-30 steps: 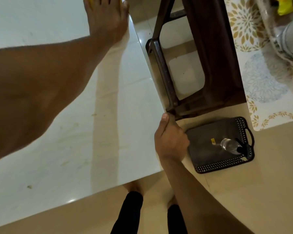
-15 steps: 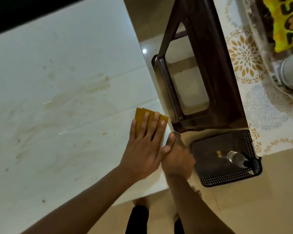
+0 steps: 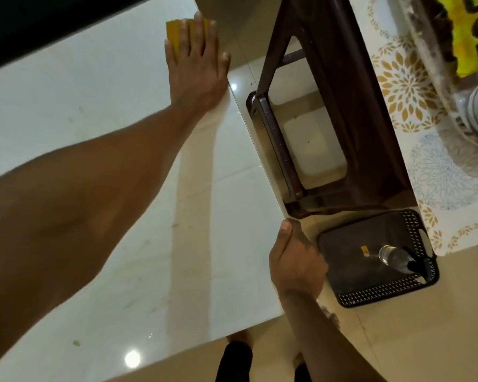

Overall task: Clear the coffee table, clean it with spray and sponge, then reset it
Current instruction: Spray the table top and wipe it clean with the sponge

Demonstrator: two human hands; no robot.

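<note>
Under the flattened fingers of the left hand, a yellow sponge is lying on the white coffee table, close to the table's far right corner. Those fingers are spreading slightly apart and pressing flat over the sponge, not curling round it; only the sponge's left part and a sliver by the outer fingertip are showing past them. Back from the fingers toward the person, a paler wiped band is running along the tabletop beneath the outstretched forearm, with faint brownish smears and specks lying to its left.

At the table's right edge, the right hand is gripping the rim, its thumb lying on top and the other fingers curling down out of sight below the edge.

Just right of that hand, a black perforated tray is sitting on the beige floor, holding a clear spray bottle with a dark nozzle lying tilted near the tray's right wall. Beyond the thumb, a dark brown stool is standing beside the table, and a floral mat is lying further right.
</note>
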